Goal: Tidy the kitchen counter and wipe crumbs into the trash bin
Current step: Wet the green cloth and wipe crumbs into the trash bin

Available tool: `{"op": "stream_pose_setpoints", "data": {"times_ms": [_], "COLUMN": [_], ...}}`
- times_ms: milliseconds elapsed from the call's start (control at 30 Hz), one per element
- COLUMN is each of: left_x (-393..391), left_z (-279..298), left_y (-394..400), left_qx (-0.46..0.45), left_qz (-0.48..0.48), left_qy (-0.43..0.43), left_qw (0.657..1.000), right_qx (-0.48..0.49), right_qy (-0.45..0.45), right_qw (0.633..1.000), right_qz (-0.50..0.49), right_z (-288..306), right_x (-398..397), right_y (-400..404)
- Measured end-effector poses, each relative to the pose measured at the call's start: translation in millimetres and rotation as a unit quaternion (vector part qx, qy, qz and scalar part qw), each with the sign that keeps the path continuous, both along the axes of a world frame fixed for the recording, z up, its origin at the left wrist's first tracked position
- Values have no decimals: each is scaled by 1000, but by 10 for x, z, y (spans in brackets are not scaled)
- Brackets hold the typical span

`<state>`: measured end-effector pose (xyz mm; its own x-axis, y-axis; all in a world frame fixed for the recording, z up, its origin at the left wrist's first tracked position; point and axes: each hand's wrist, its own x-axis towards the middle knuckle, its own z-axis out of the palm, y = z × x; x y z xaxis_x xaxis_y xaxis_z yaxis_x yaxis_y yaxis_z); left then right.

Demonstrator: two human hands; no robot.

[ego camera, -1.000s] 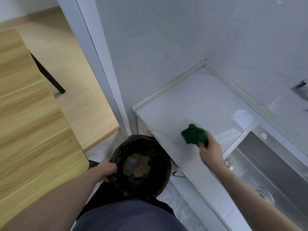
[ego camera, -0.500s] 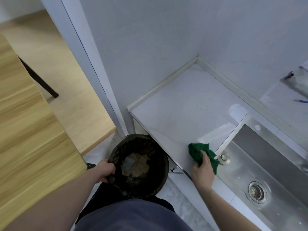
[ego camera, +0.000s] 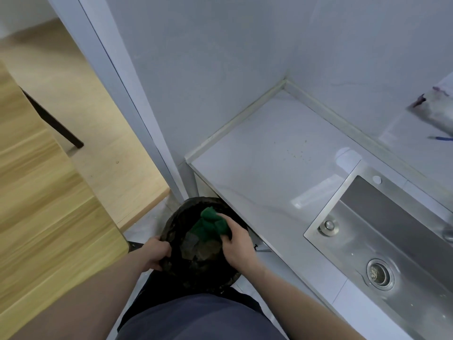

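White stone worktop is big, hard and smooth, and tiny crumbs lie on it near the sink. Next is the round black trash bin, down beside the worktop edge. It looks light, so hold it by the rim. The left hand grips that rim. Smallest is the green cloth, soft and floppy, best bunched in the fist. The right hand grips it over the open bin.

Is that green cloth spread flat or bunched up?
Bunched up. The cloth is a crumpled wad gripped in the right hand over the open bin, whose rim the left hand holds.
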<state>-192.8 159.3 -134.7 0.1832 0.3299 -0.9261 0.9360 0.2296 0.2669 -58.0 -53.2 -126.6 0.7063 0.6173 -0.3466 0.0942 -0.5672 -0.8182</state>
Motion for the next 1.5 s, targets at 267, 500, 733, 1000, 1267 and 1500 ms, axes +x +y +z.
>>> {"op": "stream_pose_setpoints", "data": {"times_ms": [267,500,733,1000,1267,1500], "left_x": [-5,-1,26,38,75,96], "left_z": [53,69,94,120,140,110], "left_y": [9,36,120,189,186,211], "left_qx": [-9,-6,-19,-13,-11,-6], "left_qz": [13,14,28,26,6,9], "left_qy": [-10,-7,-9,-13,-7,-1], "left_qw": [1000,1000,999,999,1000,1000], "right_qx": [18,-148,-117,-9,48,-9], "right_qy": [-124,-107,-126,15,-63,-169], "right_qw": [966,975,983,995,990,958], "right_qz": [-225,-125,65,102,-114,-231], "right_z": [217,6,-162,-150,190,319], "right_x": [1148,1573,711,236,1395,2502], "right_y": [-579,-308,308,262,-130,-582]}}
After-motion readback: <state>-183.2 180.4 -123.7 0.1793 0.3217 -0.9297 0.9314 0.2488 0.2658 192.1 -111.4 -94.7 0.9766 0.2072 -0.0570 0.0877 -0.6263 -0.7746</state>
